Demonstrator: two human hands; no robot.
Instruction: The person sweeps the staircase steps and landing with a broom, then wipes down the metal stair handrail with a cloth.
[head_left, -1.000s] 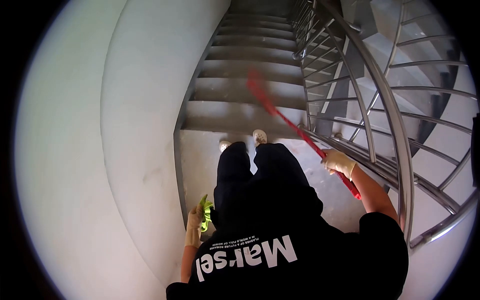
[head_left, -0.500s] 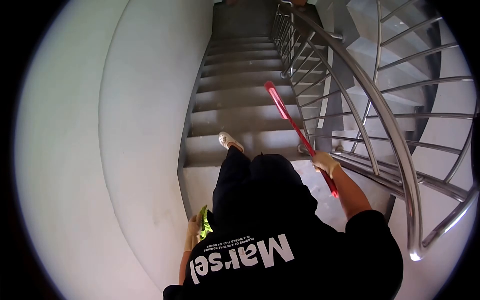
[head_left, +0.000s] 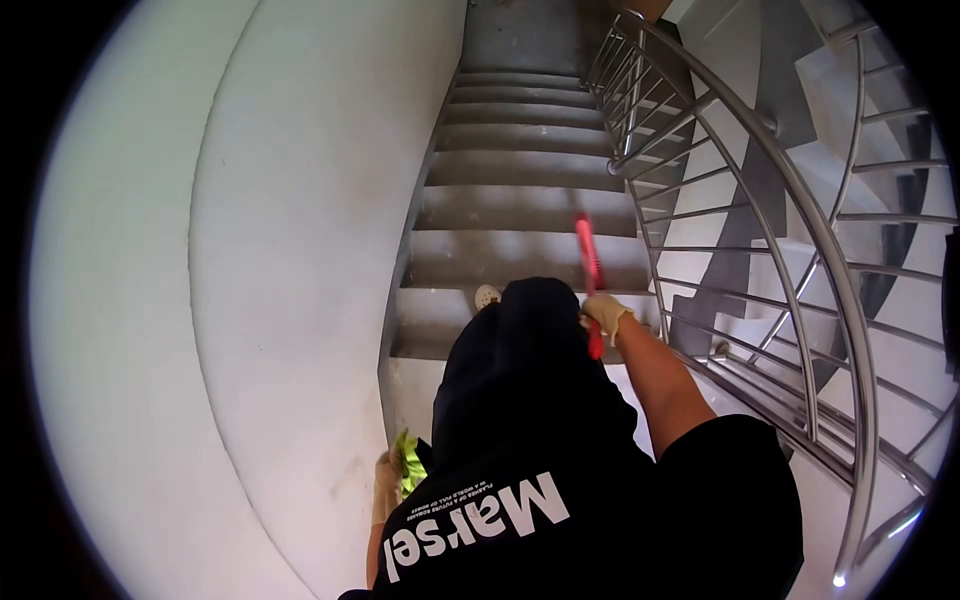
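My right hand [head_left: 608, 318], in a pale glove, is closed around the handle of a red long-handled brush [head_left: 588, 250]. The brush points forward over the stairs, its far end blurred, and a short stub of handle shows below my fist. Low on the left, close to the wall, my gloved left hand [head_left: 386, 478] grips a shiny yellow-green packet [head_left: 410, 465]. My black shirt hides part of that packet and some of the fingers. One light-coloured shoe [head_left: 487, 296] shows on a step beyond my dark trousers.
Grey stairs [head_left: 520, 208] descend ahead to a landing [head_left: 520, 40]. A white wall [head_left: 310, 220] borders them on the left. A curved metal handrail [head_left: 800, 190] with bars runs along the right, and another flight [head_left: 850, 90] lies beyond it.
My right hand has moved left and slightly up with the brush, which now stands more upright and looks shorter. The view has shifted, and my shoe is now mostly covered by my leg.
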